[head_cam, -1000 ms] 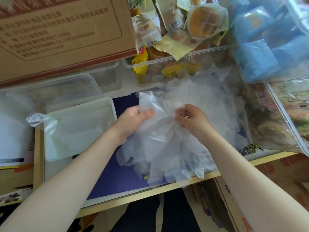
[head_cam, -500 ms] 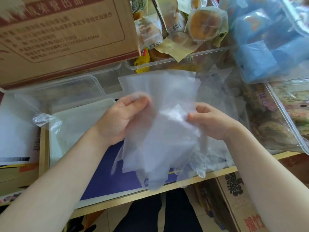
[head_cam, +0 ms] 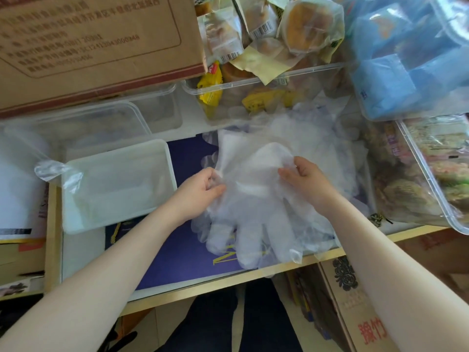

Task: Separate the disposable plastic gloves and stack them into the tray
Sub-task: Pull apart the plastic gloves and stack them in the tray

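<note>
A heap of clear disposable plastic gloves point(head_cam: 312, 138) lies on the purple mat at the middle of the table. On top, one glove point(head_cam: 251, 214) is spread with its fingers pointing toward me. My left hand point(head_cam: 200, 191) pinches the glove's left edge near the cuff. My right hand point(head_cam: 302, 179) pinches its right edge, with the film bunched up under the fingers. The white plastic tray point(head_cam: 162, 153) sits to the left of my left hand and holds flat clear film.
A cardboard box point(head_cam: 88, 41) stands at the back left. Clear tubs of wrapped snacks point(head_cam: 266, 80) and blue packets point(head_cam: 396, 80) crowd the back and right. An empty clear container point(head_cam: 83, 123) sits behind the tray. The table's wooden front edge point(head_cam: 228, 285) runs below the gloves.
Both hands have come down from holding a glove raised in the air. The glove now lies spread over the heap, fingers toward me.
</note>
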